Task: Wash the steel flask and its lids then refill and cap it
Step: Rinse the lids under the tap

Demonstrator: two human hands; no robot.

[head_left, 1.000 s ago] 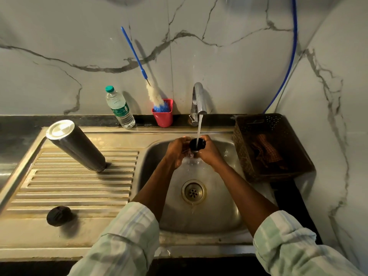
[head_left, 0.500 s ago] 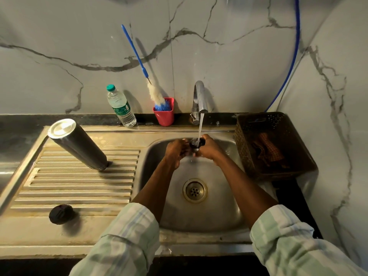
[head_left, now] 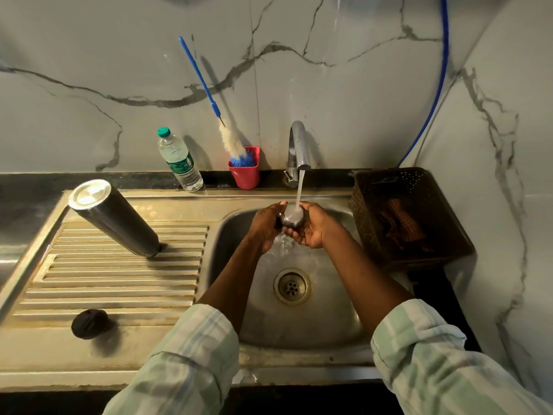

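The steel flask (head_left: 115, 218) stands upside down on the ribbed drainboard (head_left: 113, 283), left of the basin. A dark round lid (head_left: 89, 323) lies near the drainboard's front edge. Over the sink basin (head_left: 329, 319), both my hands hold a second small lid (head_left: 293, 217) under the running tap (head_left: 297, 148). My left hand (head_left: 266, 227) grips its left side, and my right hand (head_left: 314, 227) cups it from the right and below. Water falls into the lid's pale hollow and spills down to the drain.
A plastic water bottle (head_left: 178, 161) and a red cup (head_left: 245, 172) holding a blue-handled bottle brush (head_left: 209, 97) stand at the back ledge. A brown perforated basket (head_left: 410, 217) with a cloth sits right of the basin. A blue hose (head_left: 437, 85) hangs on the wall.
My hands have turned the small lid, so its pale hollow now faces up under the stream. My right palm has opened upward below it. The flask and the other lid stay put.
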